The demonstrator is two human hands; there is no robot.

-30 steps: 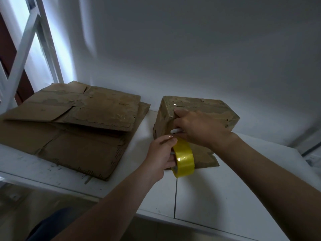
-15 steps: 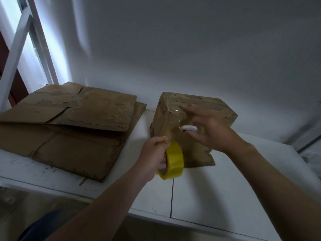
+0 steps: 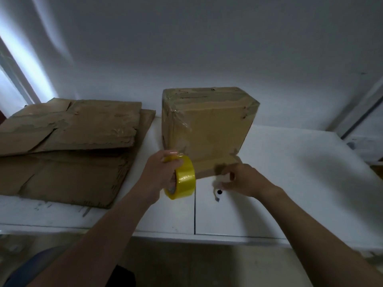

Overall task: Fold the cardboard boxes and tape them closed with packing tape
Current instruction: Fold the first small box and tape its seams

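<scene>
A taped brown cardboard box (image 3: 211, 129) stands on the white table (image 3: 290, 172), one loose flap lying flat at its base. My left hand (image 3: 159, 172) grips a yellow roll of packing tape (image 3: 185, 181) just in front of the box's lower left corner. A clear strip runs from the roll up onto that corner. My right hand (image 3: 244, 179) is low over the table in front of the flap. Its fingers pinch a small white cutter (image 3: 218, 192) with a black dot; the cutter is blurred.
Flattened cardboard boxes (image 3: 72, 141) lie stacked on the table's left half. A white wall rises right behind the box. A window frame (image 3: 14, 75) stands at far left. A seam (image 3: 194, 214) splits the tabletop near its front edge.
My right hand has left the box's front face and dropped to the table with the white cutter. My left hand has kept the roll by the box's lower left corner. The view has shifted.
</scene>
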